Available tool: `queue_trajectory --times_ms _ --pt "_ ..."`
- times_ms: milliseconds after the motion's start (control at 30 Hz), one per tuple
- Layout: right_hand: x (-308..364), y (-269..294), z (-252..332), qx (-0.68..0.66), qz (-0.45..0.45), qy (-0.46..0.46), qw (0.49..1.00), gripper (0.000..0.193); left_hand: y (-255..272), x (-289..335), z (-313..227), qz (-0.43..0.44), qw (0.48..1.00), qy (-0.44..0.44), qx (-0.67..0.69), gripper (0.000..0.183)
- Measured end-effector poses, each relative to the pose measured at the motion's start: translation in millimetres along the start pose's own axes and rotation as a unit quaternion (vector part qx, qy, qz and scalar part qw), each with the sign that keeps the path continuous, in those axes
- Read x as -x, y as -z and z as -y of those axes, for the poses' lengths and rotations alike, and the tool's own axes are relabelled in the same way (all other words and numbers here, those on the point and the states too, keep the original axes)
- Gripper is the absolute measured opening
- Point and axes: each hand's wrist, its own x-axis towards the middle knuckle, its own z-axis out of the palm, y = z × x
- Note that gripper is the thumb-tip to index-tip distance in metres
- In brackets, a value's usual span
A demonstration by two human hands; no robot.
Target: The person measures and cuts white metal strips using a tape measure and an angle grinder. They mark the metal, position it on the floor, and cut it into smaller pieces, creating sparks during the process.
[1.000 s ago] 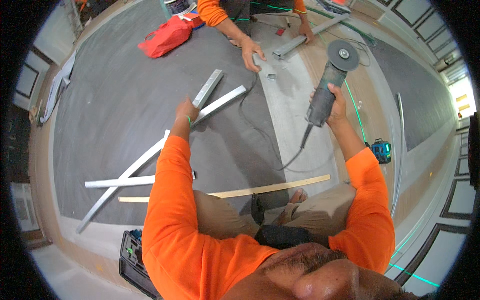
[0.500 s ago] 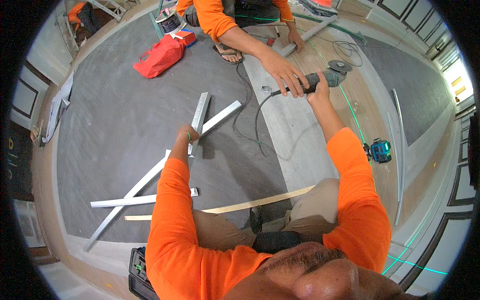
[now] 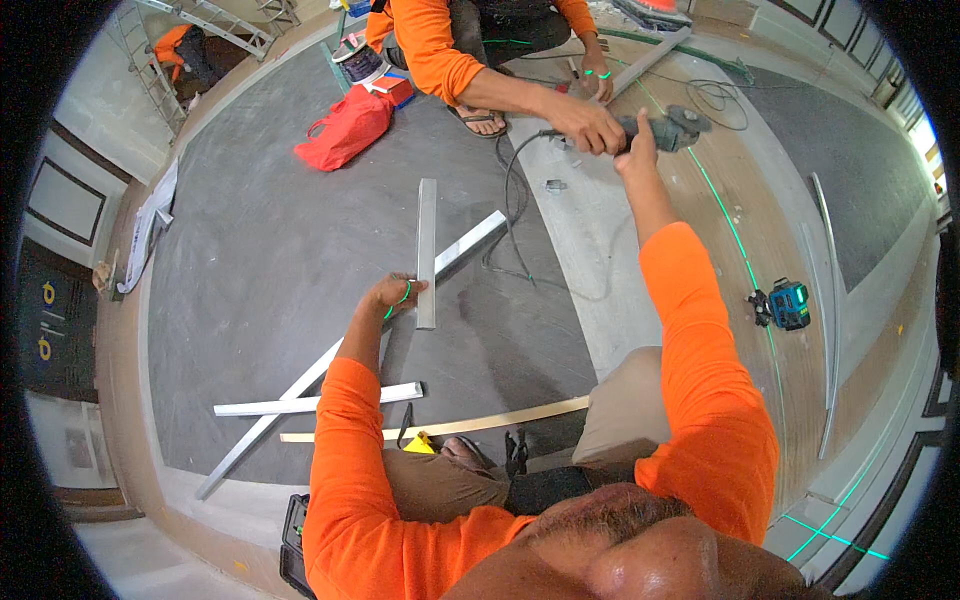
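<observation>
My left hand [image 3: 396, 293] is closed on a short grey metal channel [image 3: 427, 230], held above the dark floor. Beneath it, a longer silver metal strip [image 3: 472, 243] lies aslant. My right arm reaches far forward, and my right hand [image 3: 638, 152] grips an angle grinder [image 3: 670, 136] with a blurred disc at its far end. A co-worker's hand [image 3: 590, 124] is wrapped round the grinder's rear, where its black cord [image 3: 512, 165] leaves. Both of us have hold of the tool.
Crossed metal strips [image 3: 290, 405] and a thin wooden batten [image 3: 510, 415] lie close to my legs. A laser level [image 3: 790, 304] casts green lines at right. Beyond are a red bag [image 3: 345, 130], a bucket [image 3: 358, 58] and the crouching co-worker [image 3: 430, 45]. Another person [image 3: 185, 55] is by ladders.
The channel in my left hand has turned more upright in view. The co-worker's fingers, stretched over the grinder's rear before, are now closed round it. My view has shifted slightly.
</observation>
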Motion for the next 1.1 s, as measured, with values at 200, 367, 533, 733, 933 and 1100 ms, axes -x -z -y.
queue_trajectory --times_ms 200,367,533,733,933,1100 --pt "54.3 -50.3 -44.9 0.171 -0.002 -0.016 0.985 0.097 19.7 26.8 2.6 -0.007 0.994 -0.1 0.037 0.042" --pt "112.4 -26.4 -88.4 0.396 0.077 0.191 0.895 0.071 -22.3 50.9 -43.7 -0.004 0.973 -0.1 0.207 0.048" --pt "189.1 -51.9 -57.5 0.435 0.32 0.227 0.81 0.048 -37.5 41.3 -31.6 0.006 0.954 -0.109 0.28 0.068" --pt "315.3 -47.4 -15.9 0.583 0.49 0.028 0.647 0.037 -66.6 17.4 21.0 -0.042 0.954 -0.035 0.295 0.071" --pt "388.4 -31.2 2.9 0.656 0.639 -0.063 0.397 0.048 -75.3 -10.6 70.4 -0.164 0.979 0.018 0.121 0.054" --pt "389.0 -33.2 0.5 0.677 0.677 -0.042 0.285 0.052 -88.2 -1.7 51.6 -0.188 0.969 0.071 -0.144 0.063"
